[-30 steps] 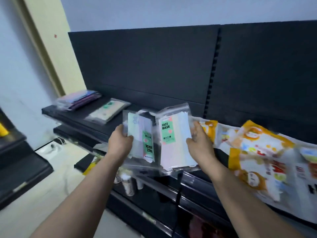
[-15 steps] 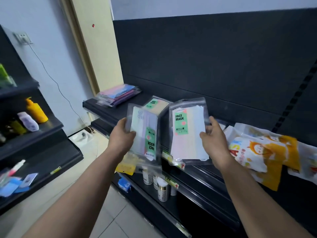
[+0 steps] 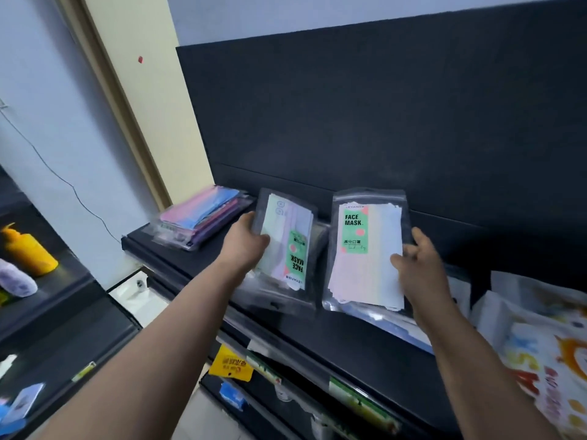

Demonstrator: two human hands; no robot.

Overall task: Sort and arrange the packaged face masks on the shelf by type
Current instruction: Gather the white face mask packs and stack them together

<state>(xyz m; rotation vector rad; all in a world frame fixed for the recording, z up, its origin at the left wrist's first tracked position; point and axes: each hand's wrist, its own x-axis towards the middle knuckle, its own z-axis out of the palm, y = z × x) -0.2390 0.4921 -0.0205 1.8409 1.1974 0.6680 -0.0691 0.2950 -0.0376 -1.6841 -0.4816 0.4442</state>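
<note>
A person stands at a dark shop shelf (image 3: 365,350), seen from their own head, both bare arms reaching forward. The left hand (image 3: 246,246) is clamped on the left edge of a clear face mask pack (image 3: 286,249), its green label upside down. The right hand (image 3: 416,265) grips the right edge of a matching pack (image 3: 365,249), label upright and reading "FACE MASK". The hands are apart and the two packs are held side by side, just above the shelf.

At the far left end of the shelf lies a stack of pink, blue and purple mask packs (image 3: 200,220), apparently already grouped. To the near right, orange-and-white cartoon-printed packs (image 3: 546,360) lie loosely overlapping.

Sorting looks partway done: the two green-label packs are not yet set down, and the right-hand pile probably wants tidying.
</note>
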